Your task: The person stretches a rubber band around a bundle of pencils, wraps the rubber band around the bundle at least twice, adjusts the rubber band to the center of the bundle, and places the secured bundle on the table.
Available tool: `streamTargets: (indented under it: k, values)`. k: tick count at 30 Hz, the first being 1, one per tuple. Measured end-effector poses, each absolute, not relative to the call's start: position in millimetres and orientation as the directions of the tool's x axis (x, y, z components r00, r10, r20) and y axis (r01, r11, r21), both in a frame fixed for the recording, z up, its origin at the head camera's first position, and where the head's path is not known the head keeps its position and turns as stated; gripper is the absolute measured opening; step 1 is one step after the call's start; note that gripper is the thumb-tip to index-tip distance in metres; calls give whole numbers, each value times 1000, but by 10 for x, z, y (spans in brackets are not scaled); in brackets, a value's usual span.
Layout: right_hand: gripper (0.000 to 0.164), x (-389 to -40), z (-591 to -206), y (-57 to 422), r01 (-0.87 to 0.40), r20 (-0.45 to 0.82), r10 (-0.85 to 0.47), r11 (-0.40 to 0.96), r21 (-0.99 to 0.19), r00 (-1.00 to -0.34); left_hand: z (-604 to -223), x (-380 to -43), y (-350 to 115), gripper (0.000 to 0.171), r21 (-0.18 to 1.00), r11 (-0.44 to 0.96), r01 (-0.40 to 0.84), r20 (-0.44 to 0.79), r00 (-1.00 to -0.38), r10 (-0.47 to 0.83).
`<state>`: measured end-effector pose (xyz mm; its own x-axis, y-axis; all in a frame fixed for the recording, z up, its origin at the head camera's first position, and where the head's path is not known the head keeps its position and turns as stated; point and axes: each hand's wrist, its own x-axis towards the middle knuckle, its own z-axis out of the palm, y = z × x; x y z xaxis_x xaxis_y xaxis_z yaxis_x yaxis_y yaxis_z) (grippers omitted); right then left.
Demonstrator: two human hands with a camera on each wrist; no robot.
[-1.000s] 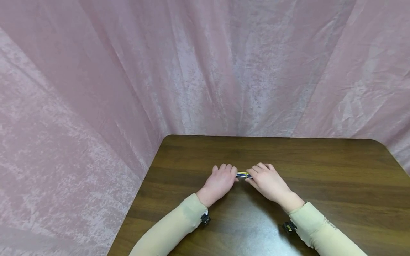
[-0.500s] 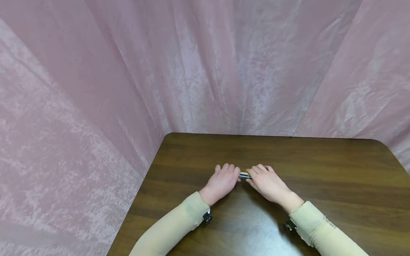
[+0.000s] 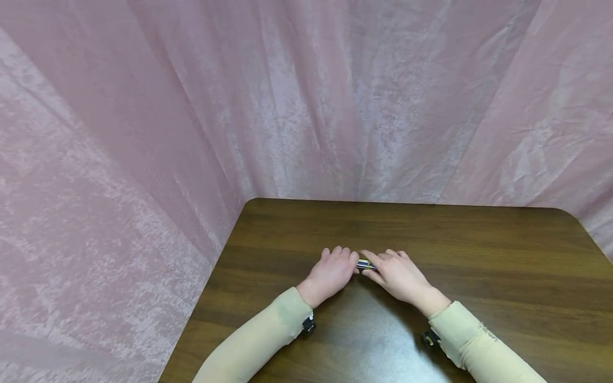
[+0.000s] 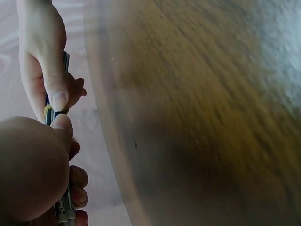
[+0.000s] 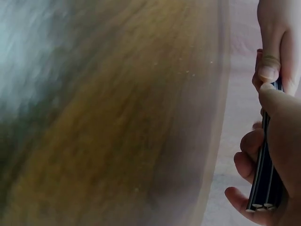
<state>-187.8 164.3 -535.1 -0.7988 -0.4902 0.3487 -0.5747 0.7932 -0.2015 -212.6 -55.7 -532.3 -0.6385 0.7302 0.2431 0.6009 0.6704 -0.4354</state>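
Note:
A bundle of dark striped pencils point(image 3: 366, 264) stretches between both hands over the table, with a yellow rubber band point(image 4: 47, 110) around its middle. My left hand point(image 3: 332, 270) grips the left part, its thumb lying along the pencils. Metallic-looking ends point(image 4: 66, 214) stick out below that palm in the left wrist view. On the other side, my right hand point(image 3: 401, 275) holds the bundle between thumb and fingers, index finger reaching toward the left hand. Flat pale pencil ends point(image 5: 260, 207) show below the right palm in the right wrist view. Both thumbs lie close together near the band.
The brown wooden table point(image 3: 268, 229) has rounded far corners. Pink velvety curtains point(image 3: 306, 106) hang behind it and along the left side. Dark wrist cameras point(image 3: 308, 325) sit under both pale sleeves.
The rubber band first slides out of sight toward the right fingers, then shows again nearer the middle. My right index finger has stretched out toward the left hand, which has shifted slightly right.

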Motion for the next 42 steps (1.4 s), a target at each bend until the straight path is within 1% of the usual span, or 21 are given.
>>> streamTargets:
  k: [2,5,9,13,15,17,21,23,27,30,33,36,39,42]
  values:
    - [49,-1878,-5336,1648,-560,339,-476,800,-217,-811,-5305,-2126,-576,35,-440,671,597,250,-636,730]
    - [39,-1879,-5313,1675,-558,360,-468,803,-207,-807,-5277,-2131,-608,34,-431,685,587,271,-640,719]
    - [28,-1898,-5303,1704,-606,433,-505,785,-130,-747,-5258,-2136,-627,33,-393,701,595,270,-654,706]
    - [28,-1926,-5313,1699,-653,496,-543,755,-65,-677,-5250,-2127,-601,33,-399,688,606,254,-648,718]
    - [30,-1933,-5319,1695,-664,515,-550,746,-51,-658,-5244,-2121,-578,33,-425,678,600,256,-639,725]
    - [31,-1936,-5322,1696,-668,521,-552,743,-47,-651,-5240,-2118,-561,33,-443,675,590,253,-640,725]
    - [32,-1936,-5316,1719,-672,504,-556,737,-66,-660,-5228,-2116,-543,33,-451,665,595,233,-641,731]
    - [32,-1933,-5303,1743,-673,503,-548,733,-96,-669,-5220,-2120,-545,33,-417,668,617,217,-646,732]
    - [34,-1950,-5260,1804,-673,554,-507,726,-139,-661,-5190,-2145,-566,30,-285,692,663,182,-672,718]
    - [32,-1967,-5237,1824,-688,596,-500,715,-124,-628,-5161,-2143,-573,28,-187,710,678,157,-693,703]
    - [28,-1982,-5228,1809,-708,614,-519,700,-94,-595,-5136,-2132,-560,27,-140,717,682,143,-703,697]
    - [26,-1984,-5238,1789,-721,622,-534,690,-71,-573,-5134,-2114,-537,27,-147,716,683,142,-702,698]
    - [26,-1978,-5262,1786,-725,624,-537,685,-70,-568,-5155,-2102,-520,27,-200,705,680,149,-690,708]
    - [27,-1972,-5284,1790,-727,620,-541,683,-71,-568,-5173,-2096,-508,27,-225,697,681,146,-684,715]
